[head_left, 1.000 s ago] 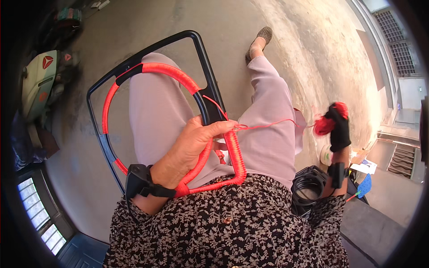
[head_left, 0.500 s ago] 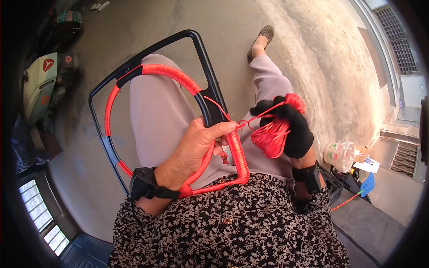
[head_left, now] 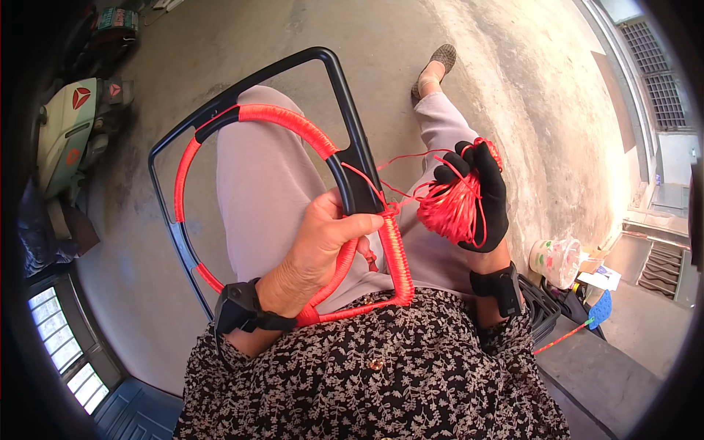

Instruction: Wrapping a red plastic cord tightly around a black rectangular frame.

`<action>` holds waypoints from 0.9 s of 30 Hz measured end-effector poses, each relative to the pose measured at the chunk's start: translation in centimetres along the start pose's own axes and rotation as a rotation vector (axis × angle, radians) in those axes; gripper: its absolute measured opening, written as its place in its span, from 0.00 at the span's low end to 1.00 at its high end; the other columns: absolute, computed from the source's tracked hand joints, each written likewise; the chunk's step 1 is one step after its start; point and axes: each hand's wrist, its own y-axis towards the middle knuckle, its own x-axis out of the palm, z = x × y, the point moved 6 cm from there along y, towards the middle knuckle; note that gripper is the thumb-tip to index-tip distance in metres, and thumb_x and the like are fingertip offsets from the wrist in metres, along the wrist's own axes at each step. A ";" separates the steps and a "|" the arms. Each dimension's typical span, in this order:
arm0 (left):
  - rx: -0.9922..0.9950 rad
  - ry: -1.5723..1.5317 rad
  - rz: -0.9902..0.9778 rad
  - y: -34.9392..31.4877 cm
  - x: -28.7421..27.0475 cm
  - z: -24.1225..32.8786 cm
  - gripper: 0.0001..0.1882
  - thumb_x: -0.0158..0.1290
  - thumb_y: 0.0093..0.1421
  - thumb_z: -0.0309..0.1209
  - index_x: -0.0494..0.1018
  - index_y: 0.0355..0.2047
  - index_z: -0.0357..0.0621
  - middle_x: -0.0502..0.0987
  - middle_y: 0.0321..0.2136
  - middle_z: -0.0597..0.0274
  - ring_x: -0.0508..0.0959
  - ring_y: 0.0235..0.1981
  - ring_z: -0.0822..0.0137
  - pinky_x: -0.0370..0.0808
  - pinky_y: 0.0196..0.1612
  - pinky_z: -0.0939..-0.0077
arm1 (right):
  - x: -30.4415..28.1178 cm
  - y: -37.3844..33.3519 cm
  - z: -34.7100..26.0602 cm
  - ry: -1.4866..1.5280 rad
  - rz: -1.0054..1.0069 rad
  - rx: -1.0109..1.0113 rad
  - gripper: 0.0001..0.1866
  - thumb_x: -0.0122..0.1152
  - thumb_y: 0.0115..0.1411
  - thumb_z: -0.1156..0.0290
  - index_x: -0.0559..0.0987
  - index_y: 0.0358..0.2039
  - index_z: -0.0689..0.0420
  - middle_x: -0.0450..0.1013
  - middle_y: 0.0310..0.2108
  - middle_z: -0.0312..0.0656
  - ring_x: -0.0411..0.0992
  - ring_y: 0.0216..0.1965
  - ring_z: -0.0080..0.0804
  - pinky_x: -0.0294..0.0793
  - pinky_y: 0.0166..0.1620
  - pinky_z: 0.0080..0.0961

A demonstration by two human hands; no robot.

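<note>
On my lap rests a black frame [head_left: 356, 136] with a round ring inside it. Tight coils of red cord cover much of the ring [head_left: 282, 117] and the right side bar [head_left: 397, 257]. My bare left hand [head_left: 319, 238] grips the frame where ring and bar meet, its thumb at the upper end of the bar's coils. In my black-gloved right hand [head_left: 488, 198] is a loose bundle of red cord [head_left: 449, 213], fingers closed around its top. Slack strands run from the bundle to the coils by my left thumb. My left fingertips are partly hidden behind the frame.
A light-coloured scooter [head_left: 66, 128] stands at the far left. To my right are a clear plastic cup-like container [head_left: 555, 260], white papers [head_left: 601, 277] and a blue fly swatter [head_left: 600, 309]. A blue plastic surface [head_left: 139, 411] shows at the lower left.
My right hand has turned, so more of the cord bundle shows, and the strands toward the frame hang looser. My left hand keeps its grip on the frame.
</note>
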 end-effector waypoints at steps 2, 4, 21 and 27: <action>0.006 -0.014 -0.010 0.1 0.0 -0.1 0.13 0.57 0.52 0.20 0.69 0.38 0.39 0.75 0.29 0.64 0.72 0.22 0.76 0.70 0.23 0.83 | 0.1 -0.7 -0.3 -0.059 0.157 -0.059 0.09 0.50 0.66 0.63 0.69 0.34 0.55 0.63 0.25 0.34 0.65 0.30 0.27 0.66 0.34 0.26; 0.012 -0.029 -0.021 0.0 0.1 0.0 0.12 0.57 0.52 0.20 0.69 0.38 0.39 0.75 0.29 0.64 0.72 0.23 0.76 0.70 0.23 0.83 | -0.9 -0.8 -0.6 0.006 0.131 -0.102 0.09 0.48 0.67 0.65 0.66 0.31 0.54 0.56 0.22 0.32 0.58 0.25 0.24 0.60 0.30 0.22; -0.064 0.085 -0.063 -0.6 0.6 -0.2 0.06 0.58 0.57 0.24 0.71 0.33 0.39 0.75 0.23 0.67 0.66 0.12 0.81 0.61 0.14 0.87 | -4.6 -4.3 -1.1 -0.364 0.455 -0.100 0.10 0.53 0.62 0.71 0.65 0.23 0.50 0.53 0.16 0.28 0.53 0.16 0.20 0.56 0.22 0.21; -0.043 0.097 -0.048 -0.3 0.0 -0.4 0.06 0.58 0.57 0.24 0.71 0.33 0.40 0.74 0.23 0.68 0.66 0.11 0.82 0.62 0.13 0.87 | -6.8 -5.6 -1.0 -0.833 0.650 -0.047 0.07 0.58 0.59 0.70 0.70 0.26 0.52 0.64 0.16 0.30 0.61 0.16 0.19 0.58 0.22 0.19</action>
